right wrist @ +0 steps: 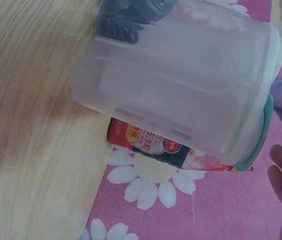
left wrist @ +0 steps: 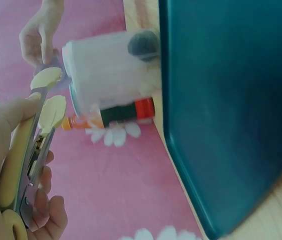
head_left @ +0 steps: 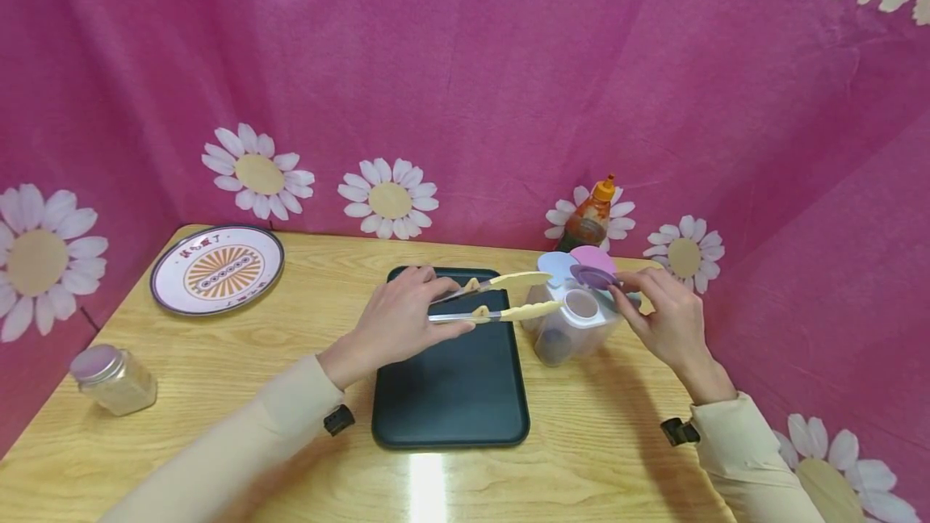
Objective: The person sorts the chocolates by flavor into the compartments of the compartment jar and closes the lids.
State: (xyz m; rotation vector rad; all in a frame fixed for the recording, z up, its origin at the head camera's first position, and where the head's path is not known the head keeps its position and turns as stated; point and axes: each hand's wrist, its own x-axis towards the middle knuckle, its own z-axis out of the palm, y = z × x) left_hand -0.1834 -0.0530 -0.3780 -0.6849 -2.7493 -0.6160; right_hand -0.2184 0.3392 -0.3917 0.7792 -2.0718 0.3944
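Observation:
My left hand (head_left: 403,317) grips metal tongs (head_left: 529,311) with cream-yellow tips. The tongs' arms are spread, and their tips point right, over the near rim of a clear plastic container (head_left: 570,343). Several round coloured flip lids top this container; the purple lid (head_left: 592,276) is raised, leaving a round opening beneath it. My right hand (head_left: 663,320) pinches that purple lid at its edge between thumb and fingers. Dark rounded pieces (right wrist: 131,22) lie at the bottom of one compartment, while a green lid (right wrist: 261,137) sits down over another.
A dark rectangular tray (head_left: 450,406) lies in the middle of the wooden table, left of the container. Behind the container stands a sauce bottle (head_left: 585,224) with an orange cap. A patterned plate (head_left: 218,270) is at the back left, and a lidded glass jar (head_left: 123,386) stands front left.

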